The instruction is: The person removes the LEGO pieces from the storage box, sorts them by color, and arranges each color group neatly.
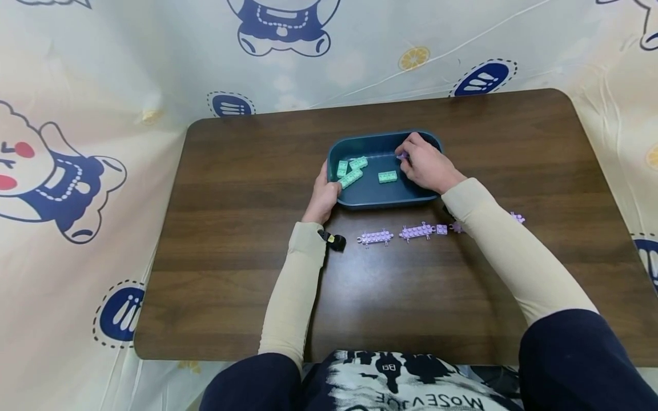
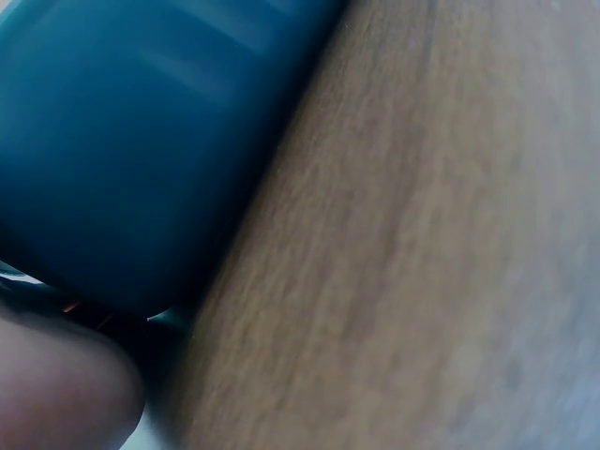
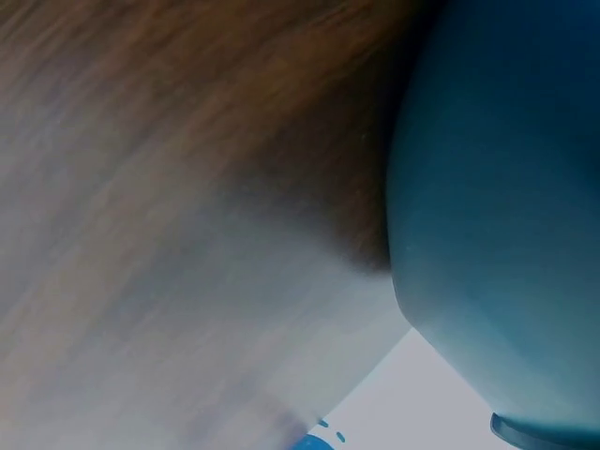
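A dark teal tray [image 1: 388, 197] lies on the table, and its outer wall [image 2: 141, 141] fills much of the left wrist view. My left hand [image 1: 323, 197] grips its left end, with the thumb at the rim. Over the right part of the tray, my right hand [image 1: 429, 165] pinches a small purple block [image 1: 402, 155], partly hidden by the fingers. Several mint green building blocks [image 1: 352, 178] lie in the tray's left half, and one green block [image 1: 388, 177] sits nearer the middle. Neither wrist view shows the purple block; the right one shows the tray's outside [image 3: 506, 206].
Before the tray, purple pieces lie in a row: a studded piece [image 1: 375, 237], another studded piece [image 1: 417, 231] and a small square block [image 1: 441, 229]. More purple pieces [image 1: 517, 217] are partly covered by my right forearm. A patterned sheet [image 1: 169, 63] hangs behind the wooden table [image 1: 231, 274].
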### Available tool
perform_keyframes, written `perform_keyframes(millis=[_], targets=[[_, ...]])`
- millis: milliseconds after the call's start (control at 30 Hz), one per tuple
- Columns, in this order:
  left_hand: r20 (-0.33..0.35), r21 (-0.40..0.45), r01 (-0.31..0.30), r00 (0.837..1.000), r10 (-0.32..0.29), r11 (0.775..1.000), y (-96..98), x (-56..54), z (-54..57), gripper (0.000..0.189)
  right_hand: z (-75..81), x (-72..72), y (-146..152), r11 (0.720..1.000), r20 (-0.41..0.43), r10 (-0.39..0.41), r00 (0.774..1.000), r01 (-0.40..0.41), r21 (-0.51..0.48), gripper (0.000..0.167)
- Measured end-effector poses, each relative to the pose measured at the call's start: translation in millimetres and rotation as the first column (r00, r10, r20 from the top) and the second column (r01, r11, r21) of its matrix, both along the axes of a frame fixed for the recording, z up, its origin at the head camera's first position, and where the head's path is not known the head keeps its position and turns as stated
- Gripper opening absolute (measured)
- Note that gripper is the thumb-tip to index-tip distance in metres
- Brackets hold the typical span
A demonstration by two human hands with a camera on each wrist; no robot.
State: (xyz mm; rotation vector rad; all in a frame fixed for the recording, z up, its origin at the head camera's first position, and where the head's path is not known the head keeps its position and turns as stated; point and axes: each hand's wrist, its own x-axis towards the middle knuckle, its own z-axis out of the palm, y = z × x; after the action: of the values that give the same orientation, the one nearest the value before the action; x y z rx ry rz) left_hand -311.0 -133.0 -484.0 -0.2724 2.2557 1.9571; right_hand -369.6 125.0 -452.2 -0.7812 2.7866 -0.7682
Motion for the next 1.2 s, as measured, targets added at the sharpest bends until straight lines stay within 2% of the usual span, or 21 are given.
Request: perform_keyframes(millis=[233, 533, 700, 967, 1200], targets=[[-0.003, 0.004, -0.005, 1.000, 0.005, 1.000, 0.0, -0.3, -0.4, 0.092, -1.0, -0.6, 2.8, 0.996, -0.010, -0.004, 1.000, 0.003, -0.094, 0.033], [0.008, 0.006, -0.005, 1.000, 0.005, 1.000, 0.4, -0.4, -0.3, 0.092, -2.2, -0.7, 1.1, 0.999, -0.032, -0.007, 0.999, 0.006, -0.048, 0.034], [0.015, 0.004, -0.002, 1.000, 0.002, 1.000, 0.0, -0.4, -0.3, 0.092, -0.7, -0.8, 1.6, 0.998, -0.042, -0.015, 0.999, 0.013, -0.059, 0.037], [0.008, 0.006, -0.009, 1.000, 0.009, 1.000, 0.7, -0.3, -0.8, 0.093, -1.7, 0.8, 3.9, 0.998, -0.102, 0.051, 0.994, -0.053, -0.015, 0.041], [0.027, 0.002, -0.005, 1.000, 0.004, 1.000, 0.2, -1.7, -0.2, 0.091, -1.1, -0.7, 3.2, 0.999, -0.046, 0.020, 0.999, -0.022, -0.050, 0.043]])
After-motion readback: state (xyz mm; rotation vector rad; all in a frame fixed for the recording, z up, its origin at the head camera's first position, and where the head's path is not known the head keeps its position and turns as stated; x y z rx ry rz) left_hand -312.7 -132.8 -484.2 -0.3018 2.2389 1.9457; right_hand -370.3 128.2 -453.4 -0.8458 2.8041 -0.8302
